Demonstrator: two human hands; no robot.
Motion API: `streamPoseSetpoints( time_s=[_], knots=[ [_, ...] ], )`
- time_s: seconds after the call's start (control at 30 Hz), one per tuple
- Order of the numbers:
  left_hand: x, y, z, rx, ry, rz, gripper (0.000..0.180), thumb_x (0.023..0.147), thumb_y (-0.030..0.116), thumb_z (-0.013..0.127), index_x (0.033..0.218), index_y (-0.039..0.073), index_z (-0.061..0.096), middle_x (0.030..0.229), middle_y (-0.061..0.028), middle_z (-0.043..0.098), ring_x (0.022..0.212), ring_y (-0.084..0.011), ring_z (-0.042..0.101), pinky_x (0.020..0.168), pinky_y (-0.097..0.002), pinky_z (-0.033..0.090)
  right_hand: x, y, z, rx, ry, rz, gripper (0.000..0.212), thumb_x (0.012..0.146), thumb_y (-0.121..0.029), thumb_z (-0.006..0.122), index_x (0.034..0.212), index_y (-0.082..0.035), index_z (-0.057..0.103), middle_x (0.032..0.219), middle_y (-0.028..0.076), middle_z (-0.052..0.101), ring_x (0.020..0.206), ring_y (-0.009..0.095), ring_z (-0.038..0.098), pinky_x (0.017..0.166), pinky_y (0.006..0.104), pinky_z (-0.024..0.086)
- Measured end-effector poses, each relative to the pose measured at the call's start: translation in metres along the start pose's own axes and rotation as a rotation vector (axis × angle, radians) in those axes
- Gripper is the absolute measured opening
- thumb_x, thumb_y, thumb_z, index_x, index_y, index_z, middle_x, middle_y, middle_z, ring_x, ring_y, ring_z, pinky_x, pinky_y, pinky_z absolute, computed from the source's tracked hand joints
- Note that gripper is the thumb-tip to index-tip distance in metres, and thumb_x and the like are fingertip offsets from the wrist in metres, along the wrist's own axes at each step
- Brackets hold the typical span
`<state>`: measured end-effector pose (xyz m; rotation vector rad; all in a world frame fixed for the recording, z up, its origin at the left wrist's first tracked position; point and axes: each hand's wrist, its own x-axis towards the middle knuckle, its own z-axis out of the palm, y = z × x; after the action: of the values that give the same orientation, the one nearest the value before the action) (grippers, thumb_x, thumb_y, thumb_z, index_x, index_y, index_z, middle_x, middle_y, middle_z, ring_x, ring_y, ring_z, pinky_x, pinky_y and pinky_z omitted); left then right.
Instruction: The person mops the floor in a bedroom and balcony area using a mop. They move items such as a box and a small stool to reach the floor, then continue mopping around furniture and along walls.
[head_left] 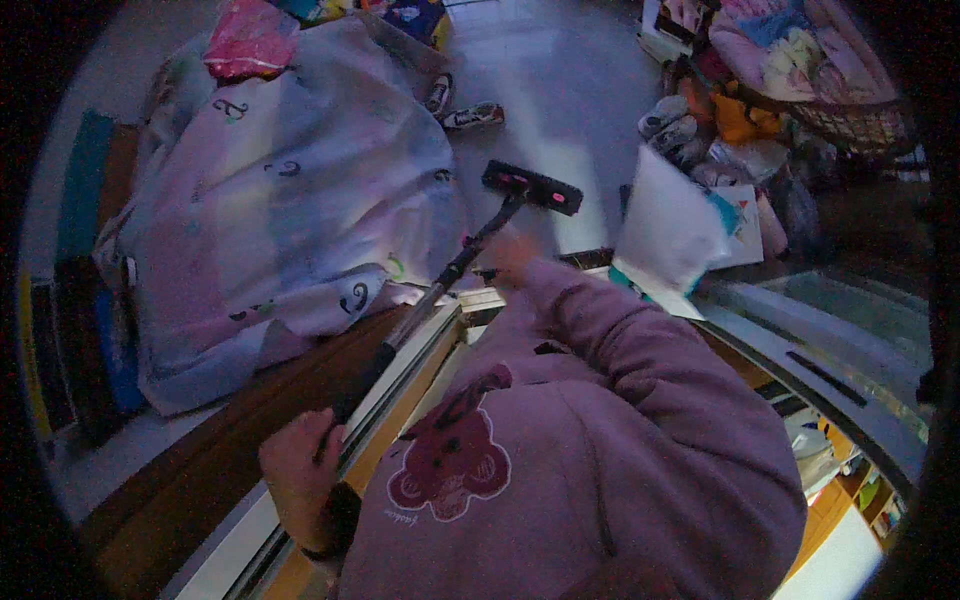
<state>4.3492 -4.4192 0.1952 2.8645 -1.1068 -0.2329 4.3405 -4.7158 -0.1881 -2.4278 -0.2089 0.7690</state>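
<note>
A flat mop (411,323) slants across the middle, with a dark grip at its near end and a grey pole. Its black rectangular head (531,187), marked with pink spots, is at the far end. My left hand (303,458) is closed around the dark grip, low on the left. Close to the pole, just below the head, is my right hand (513,256). It is smeared by motion, so I cannot make out its fingers or whether it touches the pole.
A pale patterned cloth (290,190) covers something bulky at left, with a pink bag (250,40) on top. Sneakers (472,115) stand beside it. A white panel (668,220), a basket of clothes (850,120) and a glass-topped case (830,335) are at right. A window or door track (400,365) runs near me.
</note>
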Motion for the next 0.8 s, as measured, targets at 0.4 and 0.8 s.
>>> streamPoseSetpoints(
  time_s=[0.4, 0.8],
  knots=[
    [0.036, 0.009, -0.011, -0.030, 0.108, 0.002, 0.017, 0.075, 0.006, 0.075, 0.090, 0.003, 0.070, 0.086, -0.0143, 0.070, 0.079, -0.0305, 0.068, 0.070, -0.0358, 0.053, -0.192, 0.196, 0.048, -0.492, -0.377, 0.932, 0.056, 0.097, -0.047, 0.043, 0.147, -0.023, 0.040, 0.156, 0.010, 0.030, 0.145, 0.033, 0.024, 0.111, 0.0693, -0.002],
    [0.061, 0.022, -0.005, 0.122, 0.354, -0.173, 0.006, 0.080, 0.005, 0.072, 0.086, 0.003, 0.071, 0.080, -0.0102, 0.072, 0.073, -0.0177, 0.069, 0.068, -0.0288, 0.053, -0.178, 0.198, 0.087, -0.035, -0.169, 0.965, 0.054, 0.088, -0.025, 0.062, 0.140, -0.020, 0.046, 0.129, 0.010, 0.056, 0.129, 0.030, 0.046, 0.112, 0.0677, 0.011]
  ],
)
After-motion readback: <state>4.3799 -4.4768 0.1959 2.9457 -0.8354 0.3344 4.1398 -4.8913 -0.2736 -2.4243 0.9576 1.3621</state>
